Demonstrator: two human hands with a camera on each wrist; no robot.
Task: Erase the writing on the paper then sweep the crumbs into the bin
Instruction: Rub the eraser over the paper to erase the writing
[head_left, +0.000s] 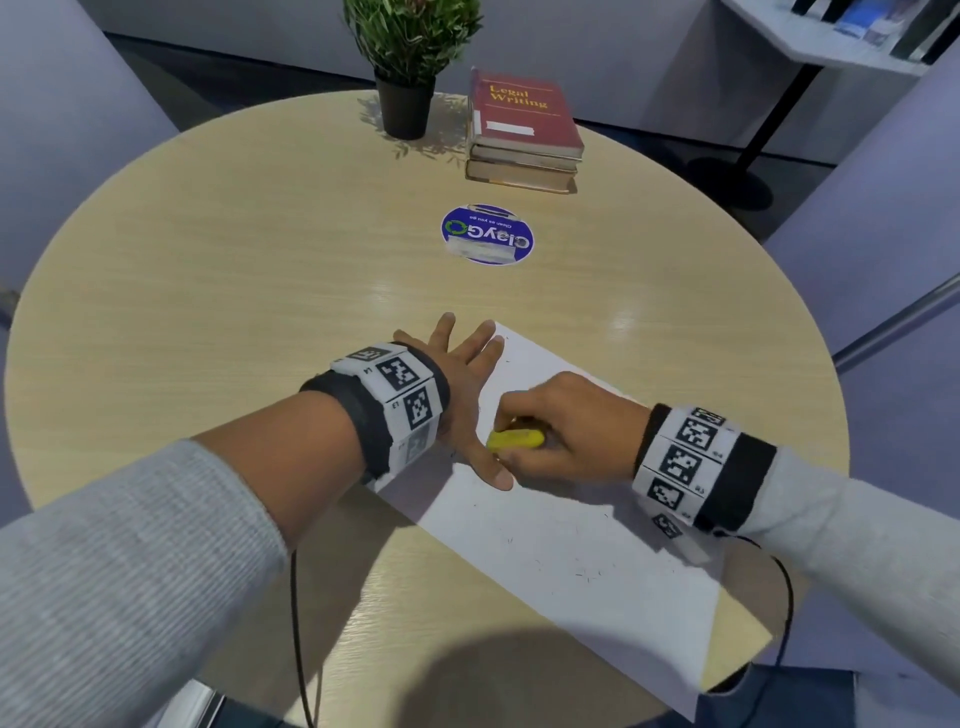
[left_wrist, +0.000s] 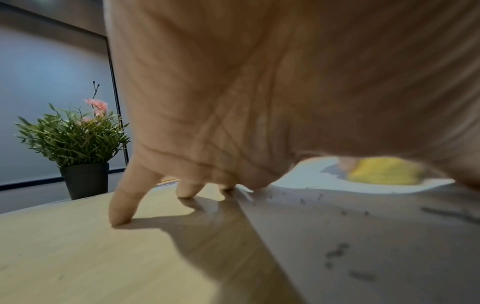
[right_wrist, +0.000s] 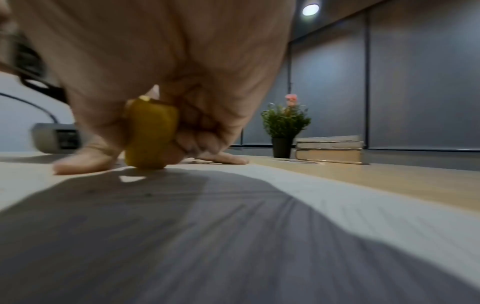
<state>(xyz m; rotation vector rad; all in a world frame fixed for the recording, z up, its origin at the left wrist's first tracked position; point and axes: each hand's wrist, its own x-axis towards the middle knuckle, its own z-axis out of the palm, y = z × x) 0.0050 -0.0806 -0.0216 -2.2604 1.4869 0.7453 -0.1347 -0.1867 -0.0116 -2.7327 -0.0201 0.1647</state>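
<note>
Left hand (head_left: 462, 395) lies flat, fingers spread, pinning the paper (head_left: 597, 545); right hand (head_left: 561, 426) grips the yellow eraser (head_left: 517, 439) on it. Hard rubbing could crease the sheet — or scatter crumbs (left_wrist: 335, 253) off the paper onto the tabletop (head_left: 234, 260)

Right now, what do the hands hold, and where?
Right hand grips the eraser round its upper part. Left hand holds nothing; it presses the paper.

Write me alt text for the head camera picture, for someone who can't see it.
At a round wooden table, the right hand rubs a yellow eraser on a white sheet of paper while the left hand lies flat, holding the sheet down. Behind sit a potted plant, stacked books and a round blue sticker.
</note>
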